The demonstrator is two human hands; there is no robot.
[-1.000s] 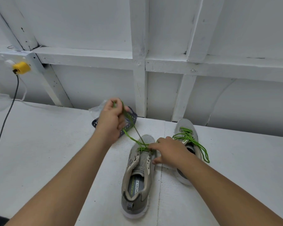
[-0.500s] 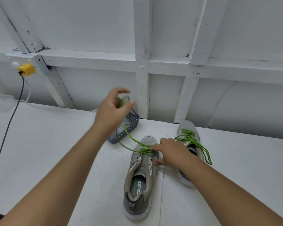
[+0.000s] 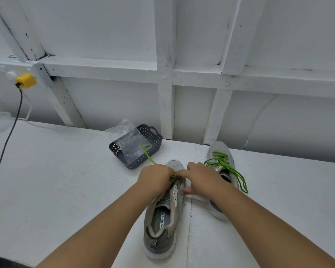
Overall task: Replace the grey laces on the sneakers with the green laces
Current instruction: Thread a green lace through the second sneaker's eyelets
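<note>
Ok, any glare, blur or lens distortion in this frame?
Head view: soft, even light, faint shadows; the wall beams bow from wide-angle distortion; the plastic bag glints mildly; both the left hand and right hand are sharp.

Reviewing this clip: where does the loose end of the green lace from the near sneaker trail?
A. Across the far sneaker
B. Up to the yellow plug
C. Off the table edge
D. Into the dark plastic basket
D: the green lace runs from the left hand up over the rim of the basket, ending inside.
</note>
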